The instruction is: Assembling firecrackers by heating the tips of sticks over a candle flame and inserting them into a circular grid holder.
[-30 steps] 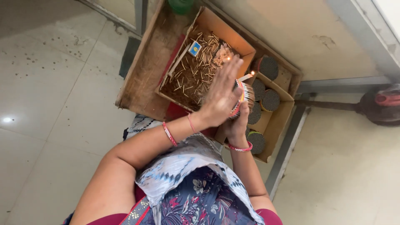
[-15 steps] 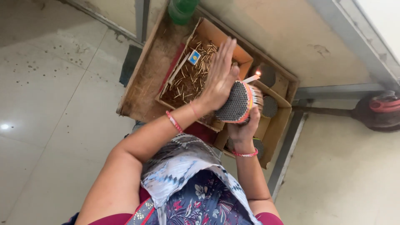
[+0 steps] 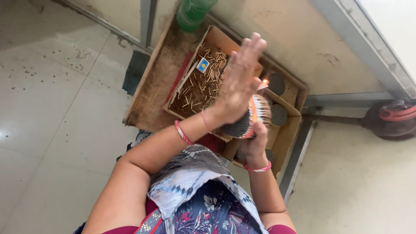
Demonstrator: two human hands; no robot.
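- Here, the right hand (image 3: 255, 138) grips a round bundle of sticks (image 3: 249, 121) from below, above the cardboard box (image 3: 216, 41).
- The left hand (image 3: 238, 84), fingers spread flat, presses the bundle's top.
- A small flame (image 3: 265, 81) burns beside the bundle.

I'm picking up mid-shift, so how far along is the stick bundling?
Done: round bundles sit in the cardboard compartments. In hand: the right hand grips a round bundle of sticks while the left hand lies flat against it. Left: loose sticks litter the open box.
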